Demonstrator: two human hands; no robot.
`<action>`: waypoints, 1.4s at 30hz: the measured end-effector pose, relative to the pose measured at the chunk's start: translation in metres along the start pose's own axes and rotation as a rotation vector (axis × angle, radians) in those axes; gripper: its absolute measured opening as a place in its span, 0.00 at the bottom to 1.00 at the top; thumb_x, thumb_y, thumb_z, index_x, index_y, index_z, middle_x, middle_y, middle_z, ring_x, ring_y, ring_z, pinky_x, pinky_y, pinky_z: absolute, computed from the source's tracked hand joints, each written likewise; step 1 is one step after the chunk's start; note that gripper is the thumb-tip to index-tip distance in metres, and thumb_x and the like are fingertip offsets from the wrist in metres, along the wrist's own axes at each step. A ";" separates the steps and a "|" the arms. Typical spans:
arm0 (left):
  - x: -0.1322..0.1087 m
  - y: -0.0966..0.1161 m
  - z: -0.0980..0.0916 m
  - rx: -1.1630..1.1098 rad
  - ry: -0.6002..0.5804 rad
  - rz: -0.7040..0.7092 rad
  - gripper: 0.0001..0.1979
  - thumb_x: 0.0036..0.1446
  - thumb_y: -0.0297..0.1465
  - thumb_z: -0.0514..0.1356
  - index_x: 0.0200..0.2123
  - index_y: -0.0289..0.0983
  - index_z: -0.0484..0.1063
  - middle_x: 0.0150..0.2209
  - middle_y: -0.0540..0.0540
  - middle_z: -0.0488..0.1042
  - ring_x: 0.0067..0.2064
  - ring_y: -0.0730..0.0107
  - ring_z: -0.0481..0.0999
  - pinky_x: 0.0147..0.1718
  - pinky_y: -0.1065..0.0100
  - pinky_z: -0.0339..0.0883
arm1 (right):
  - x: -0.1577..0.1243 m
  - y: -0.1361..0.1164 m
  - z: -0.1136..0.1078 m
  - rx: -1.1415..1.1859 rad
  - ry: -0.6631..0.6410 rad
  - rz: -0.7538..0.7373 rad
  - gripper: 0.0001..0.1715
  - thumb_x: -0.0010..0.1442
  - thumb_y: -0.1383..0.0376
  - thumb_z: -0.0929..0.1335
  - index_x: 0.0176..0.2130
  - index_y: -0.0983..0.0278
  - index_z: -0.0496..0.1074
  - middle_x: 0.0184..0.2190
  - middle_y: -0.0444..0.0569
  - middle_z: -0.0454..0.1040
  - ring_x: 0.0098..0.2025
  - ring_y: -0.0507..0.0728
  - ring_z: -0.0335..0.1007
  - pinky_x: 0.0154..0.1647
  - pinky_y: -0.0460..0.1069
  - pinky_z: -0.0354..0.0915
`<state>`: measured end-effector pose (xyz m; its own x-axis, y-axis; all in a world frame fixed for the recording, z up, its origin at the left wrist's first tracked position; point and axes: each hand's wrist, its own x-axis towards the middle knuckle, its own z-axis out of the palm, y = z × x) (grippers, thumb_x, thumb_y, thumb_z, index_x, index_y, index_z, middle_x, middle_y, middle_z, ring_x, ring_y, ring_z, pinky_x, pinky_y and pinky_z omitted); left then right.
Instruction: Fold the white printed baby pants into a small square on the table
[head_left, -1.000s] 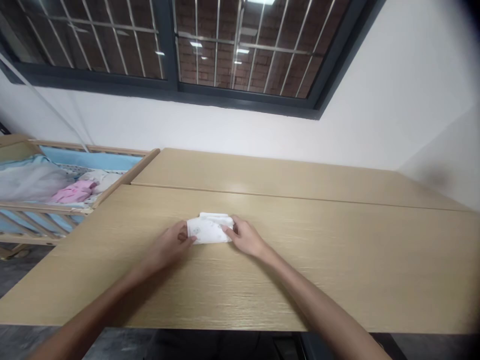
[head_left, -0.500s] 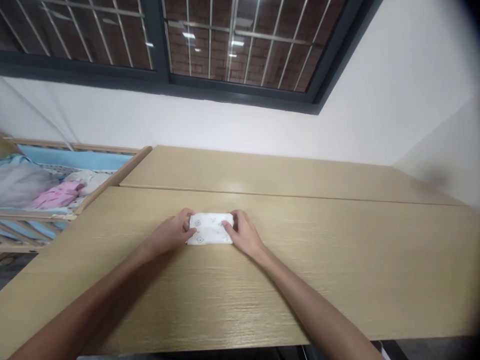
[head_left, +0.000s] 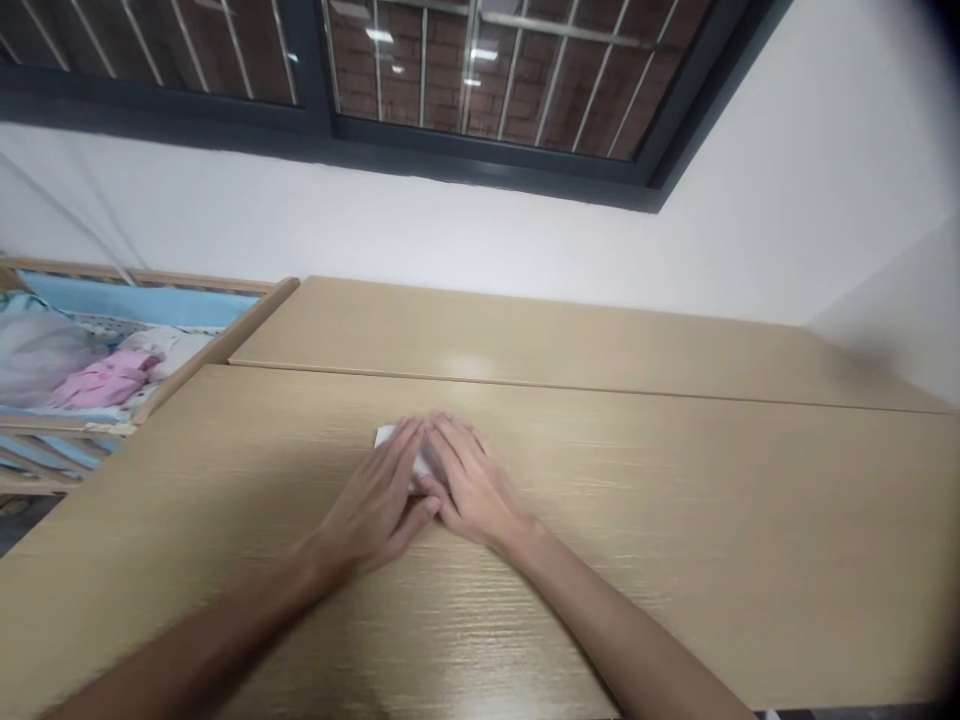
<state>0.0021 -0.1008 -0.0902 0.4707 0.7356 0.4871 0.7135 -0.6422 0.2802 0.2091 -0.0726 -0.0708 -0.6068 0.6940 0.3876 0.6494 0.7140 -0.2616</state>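
Note:
A small folded white cloth (head_left: 384, 434) lies on the wooden tabletop (head_left: 675, 520), mostly hidden under both hands. My left hand (head_left: 379, 505) rests flat over its left part, fingers stretched out and pointing away from me. Over the right part lies my right hand (head_left: 472, 485), also flat, with its fingers extended. The fingertips of the two hands meet near the cloth's far edge. Only the cloth's upper left corner and a strip between the hands show.
At the left, a wooden crib (head_left: 255, 322) with blue lining stands against the table and holds a pink cloth (head_left: 109, 380) and other bedding. A raised wooden panel (head_left: 525, 335) runs along the white wall, below a dark-framed window (head_left: 480, 165).
Both hands have let go of the cloth's side edges, moved inward and flattened over it. The view has shifted slightly.

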 end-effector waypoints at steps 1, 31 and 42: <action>-0.001 0.004 0.004 0.010 -0.040 0.017 0.40 0.72 0.43 0.49 0.74 0.31 0.31 0.74 0.28 0.45 0.75 0.46 0.45 0.69 0.45 0.54 | 0.001 -0.001 0.002 -0.007 -0.053 -0.017 0.37 0.74 0.54 0.57 0.73 0.69 0.51 0.73 0.61 0.52 0.75 0.67 0.45 0.74 0.65 0.47; -0.023 -0.046 0.007 0.138 -0.224 -0.198 0.45 0.69 0.53 0.48 0.74 0.29 0.36 0.72 0.26 0.54 0.74 0.44 0.51 0.68 0.44 0.55 | -0.020 0.030 -0.007 0.138 -0.250 0.284 0.51 0.71 0.39 0.56 0.75 0.69 0.44 0.74 0.63 0.47 0.76 0.68 0.40 0.75 0.66 0.44; -0.023 -0.045 0.008 0.144 -0.232 -0.204 0.44 0.69 0.54 0.48 0.74 0.28 0.39 0.71 0.26 0.54 0.73 0.45 0.52 0.67 0.45 0.55 | -0.020 0.028 -0.010 0.139 -0.267 0.297 0.51 0.71 0.39 0.56 0.75 0.70 0.46 0.74 0.65 0.48 0.76 0.69 0.41 0.75 0.66 0.44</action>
<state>-0.0368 -0.0868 -0.1210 0.4042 0.8861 0.2268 0.8634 -0.4515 0.2251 0.2441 -0.0669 -0.0772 -0.5116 0.8583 0.0398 0.7573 0.4723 -0.4510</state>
